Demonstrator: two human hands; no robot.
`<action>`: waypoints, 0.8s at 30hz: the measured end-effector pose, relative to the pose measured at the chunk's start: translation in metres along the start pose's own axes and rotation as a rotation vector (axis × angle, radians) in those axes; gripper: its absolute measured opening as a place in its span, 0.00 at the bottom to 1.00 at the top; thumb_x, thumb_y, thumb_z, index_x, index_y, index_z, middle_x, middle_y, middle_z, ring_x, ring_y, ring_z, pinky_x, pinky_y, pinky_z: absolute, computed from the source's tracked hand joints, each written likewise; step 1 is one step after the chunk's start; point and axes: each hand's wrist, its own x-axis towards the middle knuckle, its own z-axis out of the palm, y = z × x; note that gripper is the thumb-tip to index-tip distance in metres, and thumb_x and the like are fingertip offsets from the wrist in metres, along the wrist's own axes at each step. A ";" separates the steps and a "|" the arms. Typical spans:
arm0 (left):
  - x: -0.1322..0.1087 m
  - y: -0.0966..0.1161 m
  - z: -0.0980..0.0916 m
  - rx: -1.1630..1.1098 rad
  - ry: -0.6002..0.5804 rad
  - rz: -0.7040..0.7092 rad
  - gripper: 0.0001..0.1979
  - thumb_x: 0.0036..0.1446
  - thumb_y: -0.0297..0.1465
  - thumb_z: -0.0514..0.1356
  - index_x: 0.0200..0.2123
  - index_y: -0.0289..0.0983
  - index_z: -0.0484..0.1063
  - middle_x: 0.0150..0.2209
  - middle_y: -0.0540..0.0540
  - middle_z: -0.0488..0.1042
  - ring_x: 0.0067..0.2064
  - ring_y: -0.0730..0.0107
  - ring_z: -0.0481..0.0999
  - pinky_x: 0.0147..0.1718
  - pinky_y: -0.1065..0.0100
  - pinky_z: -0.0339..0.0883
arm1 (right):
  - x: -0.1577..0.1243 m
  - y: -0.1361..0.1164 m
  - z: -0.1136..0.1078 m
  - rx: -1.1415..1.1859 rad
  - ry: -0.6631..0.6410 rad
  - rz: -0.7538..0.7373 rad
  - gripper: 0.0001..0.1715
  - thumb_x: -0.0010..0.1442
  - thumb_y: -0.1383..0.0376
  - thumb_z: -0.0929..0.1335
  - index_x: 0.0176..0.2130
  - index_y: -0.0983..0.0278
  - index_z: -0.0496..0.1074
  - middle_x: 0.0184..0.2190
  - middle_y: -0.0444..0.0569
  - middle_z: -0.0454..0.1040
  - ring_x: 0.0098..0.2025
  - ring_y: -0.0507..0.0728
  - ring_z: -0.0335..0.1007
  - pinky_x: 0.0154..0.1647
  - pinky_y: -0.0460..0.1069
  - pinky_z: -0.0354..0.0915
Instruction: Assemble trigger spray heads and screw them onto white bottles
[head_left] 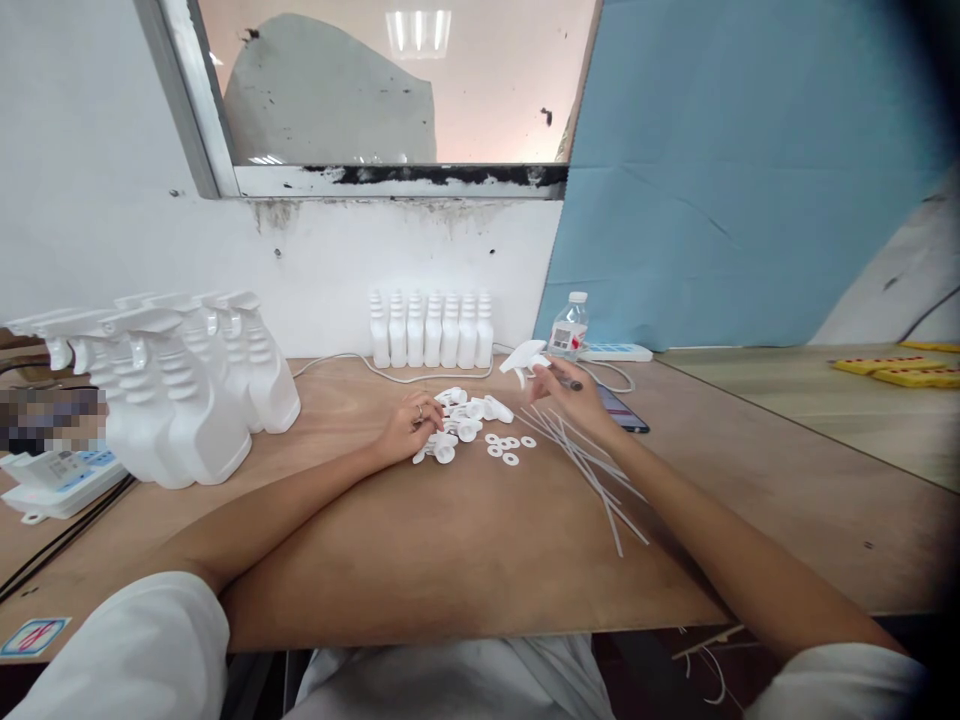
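My right hand (576, 392) is closed on a white trigger spray head (523, 358), held above the table with its nozzle end pointing left. A small dark item (575, 385) shows at the fingers of that hand; I cannot make out what it is. My left hand (415, 424), with a ring on one finger, lies with loosely bent fingers at the left edge of a pile of white spray heads (466, 430). The fingertips are partly hidden against the pile. Right of it lie several white ring washers (510, 443) and thin white tubes (592, 465).
Large white spray bottles (180, 400) stand at the left beside a power strip (67, 485). Against the wall is a row of small white bottles (433, 332). A clear water bottle (570, 325), a phone (622, 410) and a white cable (405, 378) lie or stand farther back.
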 end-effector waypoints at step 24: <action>-0.011 0.067 0.046 -1.224 -0.019 -0.811 0.24 0.55 0.51 0.59 0.32 0.33 0.68 0.23 0.48 0.68 0.24 0.69 0.72 0.22 0.69 0.67 | -0.050 -0.058 0.041 0.127 -0.656 -0.117 0.28 0.64 0.44 0.61 0.29 0.65 0.67 0.22 0.43 0.68 0.17 0.49 0.62 0.22 0.46 0.58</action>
